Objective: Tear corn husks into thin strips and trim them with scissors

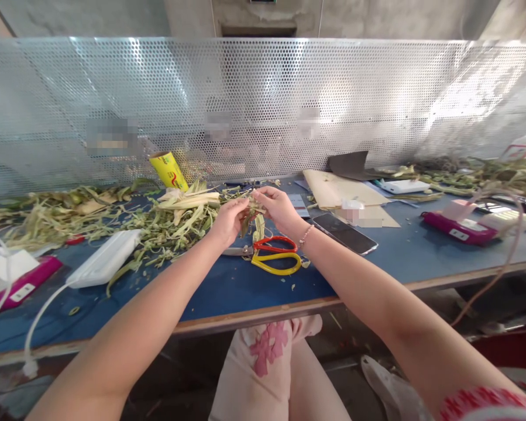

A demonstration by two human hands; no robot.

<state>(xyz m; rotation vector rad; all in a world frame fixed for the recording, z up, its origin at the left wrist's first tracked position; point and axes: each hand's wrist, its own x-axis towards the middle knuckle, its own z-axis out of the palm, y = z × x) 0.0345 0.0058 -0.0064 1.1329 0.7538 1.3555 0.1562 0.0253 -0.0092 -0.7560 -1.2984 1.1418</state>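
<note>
Both of my hands meet over the middle of the blue table, fingers closed on one sprig of dried plant (pixel 254 209). My left hand (pixel 231 221) pinches it from the left, and my right hand (pixel 278 209) grips it from the right. Pale leaf bits hang below the fingers. Just under my hands lie scissors (pixel 277 264) with one red and one yellow handle, blades pointing left. A heap of dried green-yellow stems and leaves (pixel 177 219) spreads left of my left hand. A dark smartphone (pixel 344 233) lies beside my right wrist.
A perforated metal screen (pixel 263 105) stands along the back. A yellow tube (pixel 169 171) leans near it. A white power bank (pixel 107 257) with a cable and a magenta device (pixel 26 283) lie left; another magenta device (pixel 458 227) and more plants (pixel 495 172) lie right. Brown paper (pixel 337 188) lies behind the phone.
</note>
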